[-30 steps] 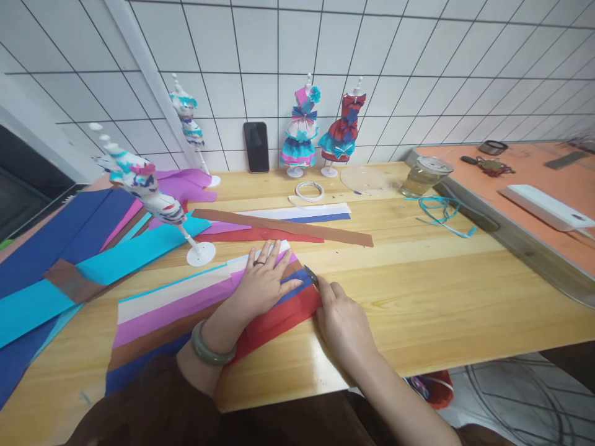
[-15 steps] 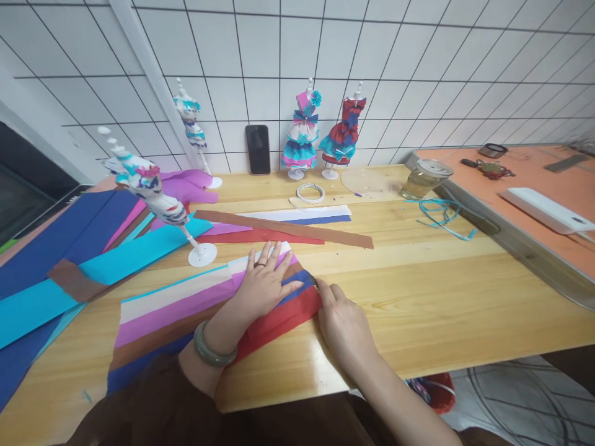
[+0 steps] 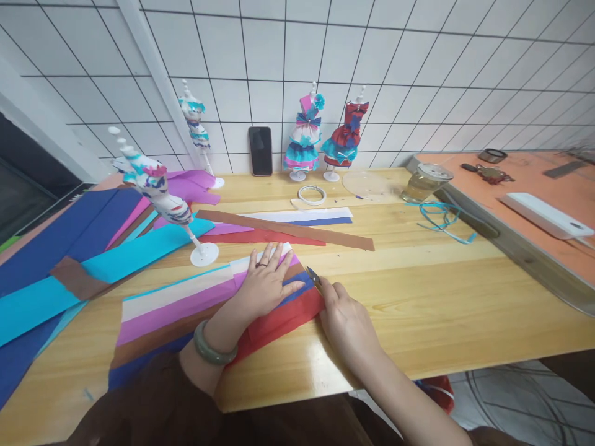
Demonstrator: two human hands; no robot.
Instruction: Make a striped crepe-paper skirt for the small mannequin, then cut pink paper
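My left hand (image 3: 266,282) lies flat with fingers spread, pressing on layered strips of crepe paper (image 3: 181,310) in cream, purple, brown, blue and red. A ring and a green bangle are on this hand and wrist. At the right end of the layers, my right hand (image 3: 346,319) is closed around small scissors (image 3: 313,275). Their dark pointed blades show beyond the fingers, at the slanted edge of the blue and brown strips. The handles are hidden in the palm.
Loose strips, one brown (image 3: 297,229), lie behind the layers. A dress-form stand (image 3: 160,198) rises at left above blue paper (image 3: 93,229). Dressed forms (image 3: 302,139) and a phone (image 3: 261,151) stand by the tiled wall. A tape roll (image 3: 312,195) and a cup (image 3: 425,183) are farther back.
The scissors' blades have drawn back slightly from the paper edge and show more clearly. My left hand stays in place on the strips. The view has shifted slightly.
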